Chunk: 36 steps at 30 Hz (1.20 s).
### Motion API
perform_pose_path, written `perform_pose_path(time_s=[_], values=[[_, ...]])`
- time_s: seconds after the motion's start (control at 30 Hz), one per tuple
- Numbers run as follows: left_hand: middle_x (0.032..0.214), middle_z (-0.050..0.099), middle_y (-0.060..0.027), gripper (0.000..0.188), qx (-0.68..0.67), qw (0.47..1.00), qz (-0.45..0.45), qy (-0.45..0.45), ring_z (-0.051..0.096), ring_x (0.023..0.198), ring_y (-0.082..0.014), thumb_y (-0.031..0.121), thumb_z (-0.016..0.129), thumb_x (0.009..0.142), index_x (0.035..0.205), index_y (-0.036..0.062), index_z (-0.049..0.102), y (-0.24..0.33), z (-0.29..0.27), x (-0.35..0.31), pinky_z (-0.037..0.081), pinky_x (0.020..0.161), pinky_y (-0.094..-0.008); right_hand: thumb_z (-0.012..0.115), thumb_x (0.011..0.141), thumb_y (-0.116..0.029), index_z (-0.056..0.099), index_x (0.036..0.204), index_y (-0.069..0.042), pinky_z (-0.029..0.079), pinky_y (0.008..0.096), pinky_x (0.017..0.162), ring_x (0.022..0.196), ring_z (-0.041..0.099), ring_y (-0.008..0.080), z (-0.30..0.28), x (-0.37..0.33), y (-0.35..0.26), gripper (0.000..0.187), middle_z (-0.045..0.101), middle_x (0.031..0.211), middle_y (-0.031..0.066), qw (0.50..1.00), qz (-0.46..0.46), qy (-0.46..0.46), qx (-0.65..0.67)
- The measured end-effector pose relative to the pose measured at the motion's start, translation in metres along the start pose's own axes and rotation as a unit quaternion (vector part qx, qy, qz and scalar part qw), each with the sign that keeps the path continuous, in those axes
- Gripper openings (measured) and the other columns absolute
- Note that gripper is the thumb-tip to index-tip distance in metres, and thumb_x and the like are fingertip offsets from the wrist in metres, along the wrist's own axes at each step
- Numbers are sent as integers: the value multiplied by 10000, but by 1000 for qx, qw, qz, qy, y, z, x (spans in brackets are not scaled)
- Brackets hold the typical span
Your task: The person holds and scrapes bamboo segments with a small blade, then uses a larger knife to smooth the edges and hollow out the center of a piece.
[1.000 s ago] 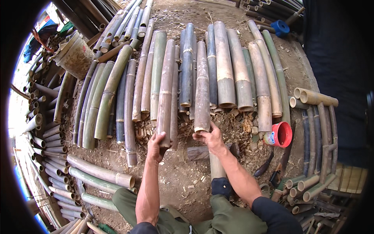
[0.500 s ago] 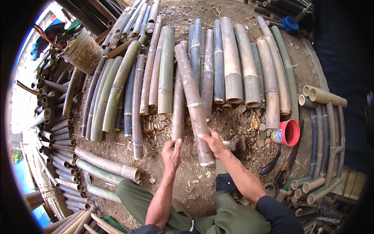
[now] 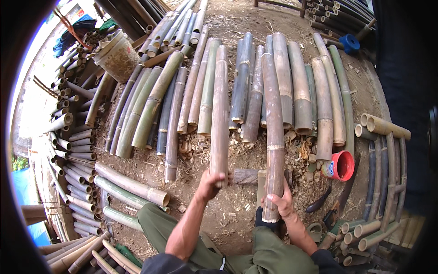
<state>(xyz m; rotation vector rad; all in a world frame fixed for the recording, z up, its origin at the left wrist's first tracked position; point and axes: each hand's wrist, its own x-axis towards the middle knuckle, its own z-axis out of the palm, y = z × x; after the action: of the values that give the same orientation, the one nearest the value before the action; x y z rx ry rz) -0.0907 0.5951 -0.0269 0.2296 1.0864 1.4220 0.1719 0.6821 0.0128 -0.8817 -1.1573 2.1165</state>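
My left hand is closed round the near end of a brownish bamboo pole, which points away from me. In my right hand is a second brown, speckled bamboo pole, gripped close to its near end and held nearly parallel to the first. A gap separates the two poles. Beyond them, a row of cut bamboo pieces lies on the dirt, among them a green pole and a thick pale one. Between my hands, a dark log-like block lies partly hidden behind the right pole.
At the right stands a red container beside a saw. Low bamboo frames lie farther right. Stacked bamboo fills the left side, below a dirty bucket. Three poles lie by my left knee.
My hands have moved apart. The right-hand pole, earlier slanting across the left one, has swung to the right and now stands apart from it. The view has shifted slightly.
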Motion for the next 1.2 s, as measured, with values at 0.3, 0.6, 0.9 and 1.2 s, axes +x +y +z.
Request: perform_pose_path(time_s=[0.3,0.6,0.9,1.2], values=[[1045,621,-129,609,-298,954,20,-25,639,858,-221,236,737,715,1220,-18,511,-33,-18,-84,566,738,-346,760,756,-224,219,1508,4,501,335,868,997,567,182,47,46,30,953,535,1140,104,994,32,-93,-47],[1192,596,-168,969,113,950,133,259,659,968,-227,160,816,657,1472,11,313,-51,-27,-92,601,769,-378,766,770,-279,205,1512,45,396,432,1079,1249,491,353,85,108,36,985,481,1369,243,967,26,-123,-220],[1191,614,-136,979,656,658,178,323,668,939,-265,65,776,625,1504,221,373,72,-66,-160,619,814,-406,786,676,-93,85,1575,-148,250,478,1196,1440,228,382,39,166,-57,1142,196,1560,204,532,-492,145,-674],[1290,558,-213,673,748,364,493,254,559,1162,-342,131,735,753,1361,19,468,192,-111,-156,435,1037,-464,843,638,-263,545,1253,-110,540,483,880,931,676,370,-78,110,-134,700,664,1021,160,544,-328,-60,-770]])
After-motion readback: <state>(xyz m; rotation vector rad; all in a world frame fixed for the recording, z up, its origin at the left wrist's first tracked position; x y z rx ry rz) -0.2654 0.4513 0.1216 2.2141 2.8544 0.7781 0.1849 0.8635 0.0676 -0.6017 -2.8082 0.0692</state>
